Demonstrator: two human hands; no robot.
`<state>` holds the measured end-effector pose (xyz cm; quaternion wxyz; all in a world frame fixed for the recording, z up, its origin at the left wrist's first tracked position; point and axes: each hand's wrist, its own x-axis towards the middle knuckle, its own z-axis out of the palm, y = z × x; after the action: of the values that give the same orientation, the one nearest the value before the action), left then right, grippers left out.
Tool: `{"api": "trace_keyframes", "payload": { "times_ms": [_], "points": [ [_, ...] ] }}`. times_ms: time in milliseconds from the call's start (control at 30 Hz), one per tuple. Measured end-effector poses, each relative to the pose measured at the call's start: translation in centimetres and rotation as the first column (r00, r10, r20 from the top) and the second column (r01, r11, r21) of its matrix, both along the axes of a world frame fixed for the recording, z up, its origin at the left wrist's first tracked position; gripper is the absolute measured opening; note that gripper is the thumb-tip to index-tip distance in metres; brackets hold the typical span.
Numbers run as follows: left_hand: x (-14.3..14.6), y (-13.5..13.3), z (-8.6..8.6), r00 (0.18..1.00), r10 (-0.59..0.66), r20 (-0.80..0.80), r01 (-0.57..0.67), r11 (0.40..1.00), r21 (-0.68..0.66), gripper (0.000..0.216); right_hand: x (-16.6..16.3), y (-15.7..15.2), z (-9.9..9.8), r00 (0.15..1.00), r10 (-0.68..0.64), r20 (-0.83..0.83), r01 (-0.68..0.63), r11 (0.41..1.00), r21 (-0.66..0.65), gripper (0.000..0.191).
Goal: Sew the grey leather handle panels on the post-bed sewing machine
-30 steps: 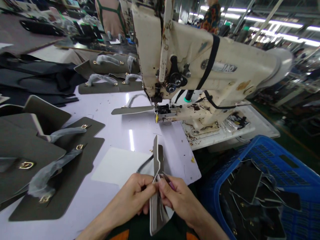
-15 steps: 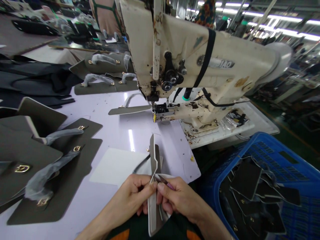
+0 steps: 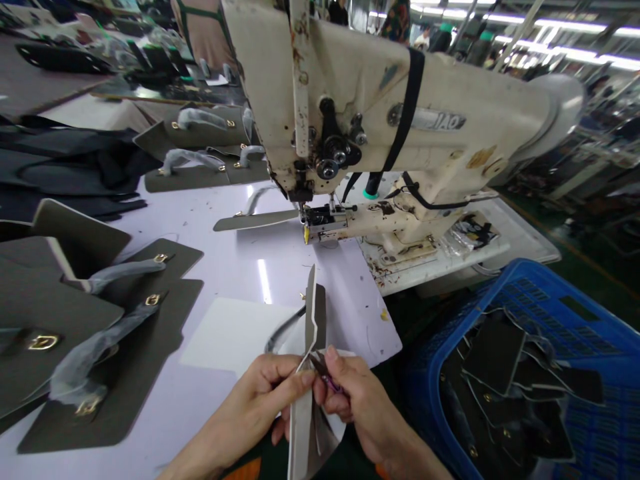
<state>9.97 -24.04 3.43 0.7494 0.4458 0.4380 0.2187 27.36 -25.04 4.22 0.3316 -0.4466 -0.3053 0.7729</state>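
My left hand (image 3: 280, 393) is closed on a grey bag panel (image 3: 311, 313) with a pale lining, pinching its edge between thumb and fingers. The panel stands on edge over my lap, and a dark handle (image 3: 285, 327) with a gold ring hangs off its left side. In my right hand (image 3: 355, 393) is a pair of small thread snips (image 3: 330, 381), purple at the grip with dark blades. Their tips lie against the panel's edge, right beside my left thumb. The fingers partly hide the snips.
Ahead stands a sewing machine (image 3: 350, 100), with another panel (image 3: 257, 220) at its needle. Panels with plastic-wrapped handles (image 3: 125, 333) lie at left on the white table (image 3: 230, 267). A blue basket (image 3: 435, 347) at right holds several dark pieces. Another person (image 3: 205, 33) is behind.
My right thumb has lifted and the snips have turned, their tips staying near the panel's edge. The panel's upper end has shifted slightly right; my left hand keeps its pinch.
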Motion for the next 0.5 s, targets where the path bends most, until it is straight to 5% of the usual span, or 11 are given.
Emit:
{"api": "trace_keyframes", "payload": {
  "times_ms": [500],
  "points": [
    [0.3,-0.6,-0.4,0.999,0.042,0.009,-0.042,0.999,0.033,0.042,-0.4,-0.4,-0.8,0.998,-0.061,-0.027,0.062,0.998,0.011,0.052]
  ]
}}
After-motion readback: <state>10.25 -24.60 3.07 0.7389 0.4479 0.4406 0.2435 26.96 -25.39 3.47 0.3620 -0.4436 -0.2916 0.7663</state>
